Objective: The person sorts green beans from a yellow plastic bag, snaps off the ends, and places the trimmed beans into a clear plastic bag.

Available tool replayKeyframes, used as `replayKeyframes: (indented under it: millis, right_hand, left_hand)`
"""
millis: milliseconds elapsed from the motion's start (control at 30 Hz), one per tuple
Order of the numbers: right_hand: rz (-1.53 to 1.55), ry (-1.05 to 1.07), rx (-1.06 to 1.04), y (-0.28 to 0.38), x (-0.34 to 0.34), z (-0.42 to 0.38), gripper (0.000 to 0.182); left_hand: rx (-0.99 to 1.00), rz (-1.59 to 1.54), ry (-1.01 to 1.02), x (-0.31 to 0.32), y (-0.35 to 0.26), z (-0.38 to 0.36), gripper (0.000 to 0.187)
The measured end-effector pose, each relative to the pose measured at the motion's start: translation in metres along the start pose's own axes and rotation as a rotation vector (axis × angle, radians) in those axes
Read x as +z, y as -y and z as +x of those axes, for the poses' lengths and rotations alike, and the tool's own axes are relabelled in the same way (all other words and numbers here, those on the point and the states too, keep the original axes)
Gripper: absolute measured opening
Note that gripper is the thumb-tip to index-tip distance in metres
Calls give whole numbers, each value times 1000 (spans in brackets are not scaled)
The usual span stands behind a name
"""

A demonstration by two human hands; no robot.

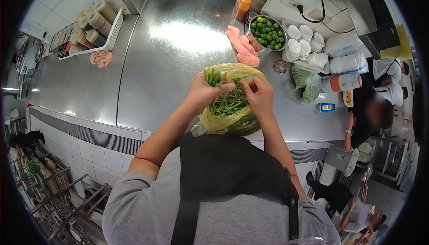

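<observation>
A yellow plastic bag [210,124] full of cut green beans [230,104] stands open on the steel counter, close against my apron. My left hand [210,90] is closed around a bunch of green beans [214,76] above the bag's left side. Over the right side, my right hand [259,90] has its thumb and fingertips pinched together. Whatever lies between those fingertips is too small to make out.
A metal bowl of green limes [268,32], a pink cloth [242,46] and sauce bottles [243,7] stand beyond the bag. White lidded cups [305,32] are stacked at right. A white basket of bottles [114,30] sits far left. Another person [377,111] is at the counter's right end.
</observation>
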State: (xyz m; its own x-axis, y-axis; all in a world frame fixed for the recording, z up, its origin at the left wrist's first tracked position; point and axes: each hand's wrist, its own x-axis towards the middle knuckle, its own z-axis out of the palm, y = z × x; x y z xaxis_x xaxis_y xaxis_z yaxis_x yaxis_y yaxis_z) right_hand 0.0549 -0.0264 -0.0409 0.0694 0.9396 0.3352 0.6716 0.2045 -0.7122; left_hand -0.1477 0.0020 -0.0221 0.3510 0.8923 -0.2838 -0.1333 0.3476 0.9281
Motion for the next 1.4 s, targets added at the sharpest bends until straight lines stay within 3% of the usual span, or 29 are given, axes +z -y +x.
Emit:
replayKeyframes:
  millis: [67, 100, 133, 167, 267, 400, 500, 700, 800, 867, 900, 967, 1167, 1400]
  right_hand:
    - [-33, 350, 166, -3, -9, -1, 13]
    - [-36, 348, 168, -1, -10, -1, 13]
    - [236, 414, 164, 4, -8, -3, 14]
    - [512, 475, 157, 9, -6, -5, 15]
    - [684, 475, 134, 25, 1, -12, 11]
    - [525, 470, 114, 31, 2, -11, 9]
    - [435, 326, 31, 34, 2, -9, 7]
    - [809, -50, 128, 33, -11, 1, 3]
    - [596, 51, 307, 11, -18, 2, 4]
    - [339, 316, 170, -3, -14, -1, 9]
    - [340, 317, 168, -1, -12, -3, 9]
    - [59, 423, 40, 7, -5, -10, 17]
    - [-68, 240, -68, 14, 24, -12, 17]
    - [-194, 346, -244, 8, 42, -8, 20]
  left_hand:
    - [19, -99, 10, -9, 4, 4, 17]
    - [-1, -311, 50, -15, 5, 9, 18]
    - [-21, -522, 89, -18, 6, 13, 18]
    - [-23, -522, 90, -18, 7, 16, 18]
    - [-31, -650, -31, -15, -1, 18, 17]
    - [17, -646, -80, -13, 0, 19, 18]
    - [14, -646, -118, -14, 6, 22, 19]
    - [-36, -692, -126, -18, 14, 24, 24]
    - [-61, -694, -120, -16, 15, 24, 26]
    - [-82, -694, -123, -15, 15, 22, 26]
    - [-108, -680, -119, -13, 13, 21, 27]
    - [-136, -664, -115, -10, 9, 18, 28]
    - [-169, -684, -89, -12, 8, 16, 31]
    - [-158, -572, -130, -13, 11, 16, 22]
